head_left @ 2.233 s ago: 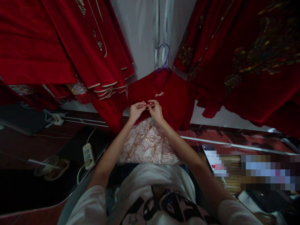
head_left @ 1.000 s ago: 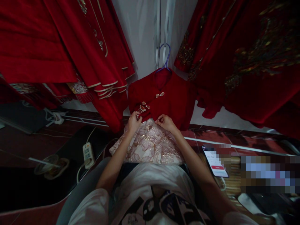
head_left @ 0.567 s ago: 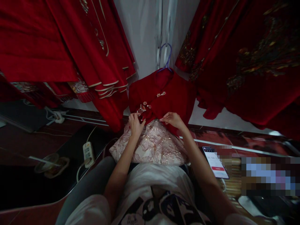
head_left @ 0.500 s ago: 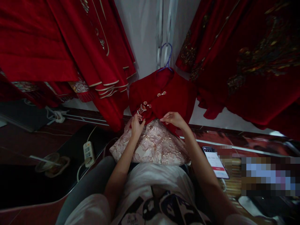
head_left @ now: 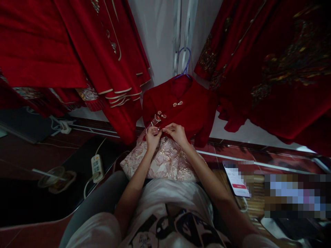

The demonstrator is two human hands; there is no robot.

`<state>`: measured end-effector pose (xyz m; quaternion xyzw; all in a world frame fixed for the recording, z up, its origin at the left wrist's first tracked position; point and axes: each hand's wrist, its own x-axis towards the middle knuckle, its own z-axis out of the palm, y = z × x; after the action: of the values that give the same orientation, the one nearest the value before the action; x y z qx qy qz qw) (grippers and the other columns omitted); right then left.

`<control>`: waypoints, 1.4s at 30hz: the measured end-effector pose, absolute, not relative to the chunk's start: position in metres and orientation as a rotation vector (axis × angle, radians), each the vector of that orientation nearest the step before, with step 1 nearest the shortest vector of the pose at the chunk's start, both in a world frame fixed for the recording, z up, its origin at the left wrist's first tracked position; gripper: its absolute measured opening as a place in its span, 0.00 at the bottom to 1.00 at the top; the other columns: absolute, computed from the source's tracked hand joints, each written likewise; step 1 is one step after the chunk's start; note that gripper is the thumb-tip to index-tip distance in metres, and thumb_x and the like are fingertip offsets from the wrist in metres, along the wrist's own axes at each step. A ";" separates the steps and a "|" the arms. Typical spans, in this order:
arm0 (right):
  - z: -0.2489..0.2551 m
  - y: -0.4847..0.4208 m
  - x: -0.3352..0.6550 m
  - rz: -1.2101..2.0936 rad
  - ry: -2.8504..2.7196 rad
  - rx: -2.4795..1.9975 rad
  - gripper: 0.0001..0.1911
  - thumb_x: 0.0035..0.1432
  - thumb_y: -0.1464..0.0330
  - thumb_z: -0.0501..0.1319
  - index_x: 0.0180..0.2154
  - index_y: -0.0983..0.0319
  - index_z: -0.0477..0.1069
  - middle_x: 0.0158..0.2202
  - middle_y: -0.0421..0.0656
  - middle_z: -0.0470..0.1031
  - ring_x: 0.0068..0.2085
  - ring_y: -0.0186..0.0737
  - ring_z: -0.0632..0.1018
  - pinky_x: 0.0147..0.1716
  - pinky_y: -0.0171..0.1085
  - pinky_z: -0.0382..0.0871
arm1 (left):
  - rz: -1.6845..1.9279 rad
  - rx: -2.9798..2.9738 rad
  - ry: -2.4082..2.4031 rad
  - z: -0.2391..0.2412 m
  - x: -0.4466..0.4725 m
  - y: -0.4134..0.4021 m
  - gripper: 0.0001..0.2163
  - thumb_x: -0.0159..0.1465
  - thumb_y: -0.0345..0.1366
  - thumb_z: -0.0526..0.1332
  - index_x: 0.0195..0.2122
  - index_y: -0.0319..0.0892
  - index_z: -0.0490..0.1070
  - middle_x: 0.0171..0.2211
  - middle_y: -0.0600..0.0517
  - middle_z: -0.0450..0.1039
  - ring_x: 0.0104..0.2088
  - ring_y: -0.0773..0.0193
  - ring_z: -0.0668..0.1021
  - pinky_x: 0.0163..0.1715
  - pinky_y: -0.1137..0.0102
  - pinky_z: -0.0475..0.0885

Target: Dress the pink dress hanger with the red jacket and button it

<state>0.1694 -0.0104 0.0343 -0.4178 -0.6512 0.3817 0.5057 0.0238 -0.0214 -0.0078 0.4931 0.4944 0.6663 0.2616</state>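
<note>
A red jacket [head_left: 192, 93] hangs in front of me on a purple hanger [head_left: 186, 57]. Jewelled flower fastenings [head_left: 178, 103] sit on its chest, with a beaded tassel ornament [head_left: 156, 119] lower on the left. Just below that ornament, my left hand [head_left: 153, 139] pinches the lower front of the jacket. My right hand [head_left: 177, 133] is closed in a pinch, its fingertips meeting those of my left; what lies between them is too small to make out. Under both hands a pale pink garment with a shiny pattern [head_left: 157, 160] spreads over my lap.
Red garments [head_left: 98, 69] hang at the left, and embroidered ones [head_left: 258, 69] at the right. A power strip [head_left: 97, 168] and a plastic cup [head_left: 51, 177] lie on a dark surface at left. At right a phone [head_left: 236, 179] rests on a slatted surface.
My right hand has moved left until its fingertips meet my left hand's. The left hand has stayed nearly in place at the jacket's lower front.
</note>
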 end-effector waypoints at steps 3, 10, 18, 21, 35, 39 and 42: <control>0.036 -0.011 0.169 0.900 -1.588 -1.004 0.14 0.50 0.58 0.67 0.32 0.63 0.75 0.30 0.45 0.80 0.30 0.37 0.80 0.34 0.36 0.76 | 1.752 1.232 1.247 -0.010 0.025 -0.021 0.10 0.48 0.30 0.67 0.32 0.39 0.70 0.29 0.52 0.74 0.30 0.68 0.77 0.36 0.71 0.73; 0.040 -0.017 0.163 0.726 -1.599 -1.070 0.12 0.54 0.60 0.65 0.31 0.63 0.75 0.31 0.44 0.80 0.31 0.38 0.80 0.33 0.34 0.75 | 1.740 1.142 1.187 -0.003 0.030 -0.025 0.10 0.47 0.30 0.67 0.32 0.38 0.73 0.32 0.48 0.78 0.32 0.66 0.79 0.40 0.67 0.74; 0.032 -0.017 0.158 0.676 -1.612 -1.064 0.09 0.56 0.62 0.63 0.33 0.63 0.74 0.32 0.44 0.80 0.32 0.37 0.81 0.33 0.33 0.75 | 1.654 1.104 1.154 0.001 0.024 -0.030 0.11 0.48 0.34 0.67 0.33 0.37 0.76 0.31 0.48 0.79 0.31 0.65 0.80 0.41 0.65 0.75; 0.032 -0.017 0.159 0.677 -1.624 -1.069 0.09 0.56 0.63 0.64 0.33 0.62 0.74 0.32 0.44 0.80 0.32 0.37 0.81 0.32 0.33 0.75 | 1.647 1.076 1.151 0.002 0.026 -0.030 0.12 0.47 0.36 0.69 0.33 0.37 0.77 0.31 0.48 0.79 0.30 0.66 0.80 0.40 0.65 0.76; 0.033 -0.016 0.161 0.709 -1.613 -1.105 0.08 0.55 0.62 0.63 0.32 0.61 0.74 0.33 0.43 0.80 0.32 0.37 0.81 0.34 0.34 0.74 | 1.629 1.040 1.149 0.001 0.026 -0.028 0.16 0.44 0.38 0.72 0.33 0.36 0.77 0.32 0.46 0.80 0.31 0.64 0.80 0.42 0.62 0.77; 0.032 -0.014 0.158 0.676 -1.625 -1.092 0.08 0.55 0.63 0.63 0.32 0.62 0.73 0.31 0.43 0.79 0.31 0.37 0.80 0.32 0.33 0.73 | 1.636 0.987 1.127 -0.002 0.025 -0.025 0.16 0.43 0.39 0.72 0.32 0.36 0.77 0.30 0.47 0.80 0.30 0.65 0.80 0.40 0.63 0.77; 0.031 -0.013 0.157 0.630 -1.648 -1.074 0.07 0.56 0.64 0.62 0.32 0.62 0.72 0.32 0.43 0.78 0.31 0.36 0.79 0.33 0.33 0.72 | 1.621 0.992 1.124 -0.003 0.023 -0.023 0.14 0.45 0.38 0.71 0.31 0.36 0.76 0.29 0.48 0.79 0.28 0.66 0.80 0.38 0.65 0.78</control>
<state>0.1569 -0.0132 0.0311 -0.4466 -0.6850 0.2617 0.5126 0.0235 -0.0227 -0.0035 0.4012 0.4546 0.6557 0.4499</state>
